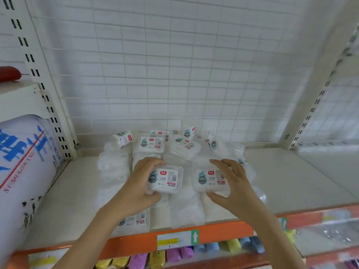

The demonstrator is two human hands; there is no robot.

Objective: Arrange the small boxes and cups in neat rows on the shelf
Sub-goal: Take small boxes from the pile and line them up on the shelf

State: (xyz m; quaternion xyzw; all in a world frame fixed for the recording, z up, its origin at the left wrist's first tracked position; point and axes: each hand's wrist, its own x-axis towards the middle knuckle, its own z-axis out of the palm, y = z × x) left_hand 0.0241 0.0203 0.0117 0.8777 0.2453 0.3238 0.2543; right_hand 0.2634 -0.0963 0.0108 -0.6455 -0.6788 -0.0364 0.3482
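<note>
A white wire-grid back panel [174,65] is filling the upper part of the head view, and it is being flanked by slotted white uprights [38,78] at the left and right. Below it, a pale shelf [291,181] with an orange front edge [223,232] is being looked down on. At the far left, a large white roll with blue lettering [21,166] is being propped against the upright, and a red object [8,73] is being seen above it on a white ledge. In the middle of the shelf, a loose cluster of small clear plastic boxes [153,145] with white labels is being shown, some lying flat and some tilted; clear cups [114,162] are being made out only faintly among them. A row of pastel rolls [174,255] is being glimpsed on the level beneath. Nearer the front, one labelled box [166,179] is being grasped by the left hand [139,189], fingers curled over its far edge and thumb under its near edge. Just beside it, a second labelled box [210,179] is being grasped by the right hand [236,189], fingers spread across its top and thumb against its near side. The two boxes are being held slightly apart, label side up. A small price tag [177,239] with a green arrow is being displayed on the orange edge.
</note>
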